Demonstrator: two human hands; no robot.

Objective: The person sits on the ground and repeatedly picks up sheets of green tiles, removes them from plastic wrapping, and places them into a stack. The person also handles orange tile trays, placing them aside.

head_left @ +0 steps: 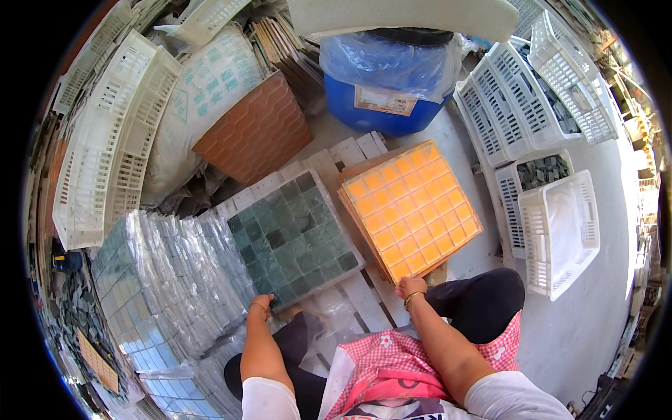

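Observation:
A square sheet of dark green stone tiles point(290, 234) lies on a pallet of pale slats in front of me. My left hand point(262, 304) is at its near left corner, fingers curled against the edge. To the right rests a stack of orange grid trays point(413, 210), the top one divided into square cells. My right hand point(410, 285) pinches the near corner of that top tray, a bracelet on its wrist. Both forearms reach up from the lower edge. The undersides of the fingers are hidden.
Plastic-wrapped tile stacks point(189, 273) stand on the left. Beyond are a brown patterned panel point(259, 129), a white sack point(210, 87) and a blue drum point(385, 105) with plastic over it. White crates point(511, 105) with dark stone pieces line the right; another white crate point(560, 231) leans there.

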